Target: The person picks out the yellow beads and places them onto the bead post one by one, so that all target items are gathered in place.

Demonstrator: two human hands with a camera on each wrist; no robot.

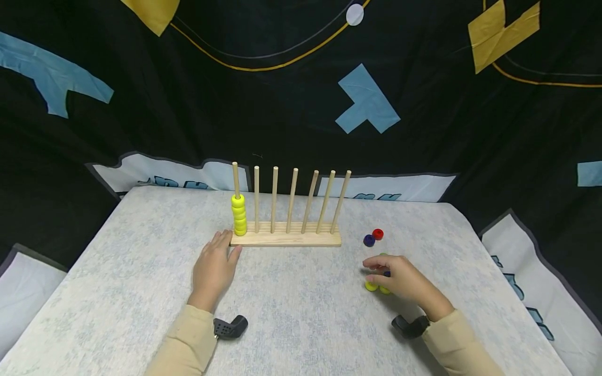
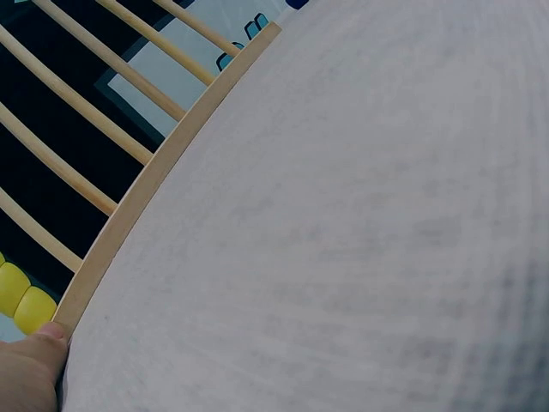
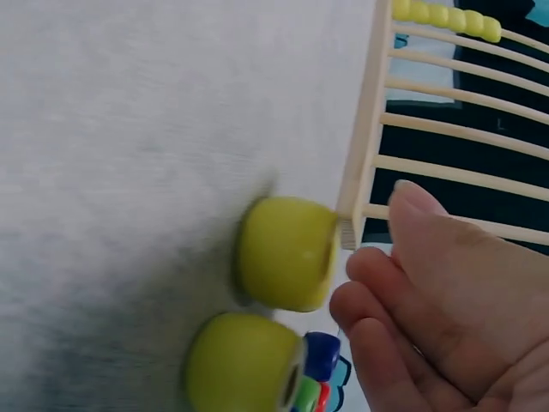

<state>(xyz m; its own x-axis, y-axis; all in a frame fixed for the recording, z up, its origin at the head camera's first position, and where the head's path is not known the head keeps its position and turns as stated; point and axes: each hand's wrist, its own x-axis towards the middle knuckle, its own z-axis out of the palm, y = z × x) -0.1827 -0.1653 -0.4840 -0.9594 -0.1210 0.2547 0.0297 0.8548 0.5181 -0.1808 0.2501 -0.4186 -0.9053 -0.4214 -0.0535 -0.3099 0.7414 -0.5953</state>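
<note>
A wooden peg rack (image 1: pixel 287 239) stands at the table's far side, with a stack of yellow beads (image 1: pixel 239 215) on its leftmost peg. My left hand (image 1: pixel 213 270) holds the rack's left end, thumb at the front edge and fingers along the side. In the left wrist view the thumb (image 2: pixel 39 352) presses the base's corner. Over loose beads on the right hovers my right hand (image 1: pixel 397 274), its fingers loosely bent and nothing between them. Two yellow beads (image 3: pixel 287 253) lie just beside its fingertips in the right wrist view. In the head view that hand partly hides the beads under it.
Beyond the right hand lie a red bead (image 1: pixel 378 234) and a dark blue bead (image 1: pixel 369 241). The rack's other pegs (image 1: pixel 291 201) stand bare. A dark cloth (image 1: pixel 282 115) with coloured patches hangs behind the table (image 1: pixel 291 313).
</note>
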